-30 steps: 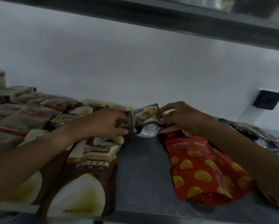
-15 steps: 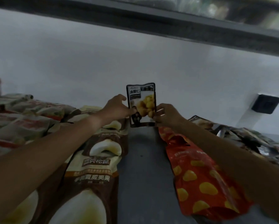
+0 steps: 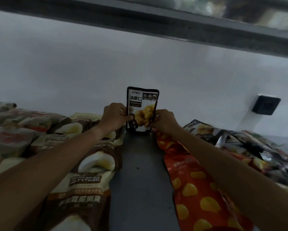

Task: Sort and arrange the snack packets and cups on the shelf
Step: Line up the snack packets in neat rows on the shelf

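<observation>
Both hands grasp a small black snack packet (image 3: 142, 109), held upright at the back of the grey shelf (image 3: 140, 180) near the white wall (image 3: 73, 72): the left hand (image 3: 114, 116) pinches its left edge, the right hand (image 3: 163, 121) its right. Brown packets (image 3: 83, 180) lie just left of the bare strip, a red packet (image 3: 195, 189) just right, and a loose pile of packets (image 3: 240, 142) farther right.

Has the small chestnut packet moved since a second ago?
Yes. The chestnut packet, gripped by the left hand and right hand, went from lying crumpled to standing upright at the back of the shelf against the wall.
</observation>
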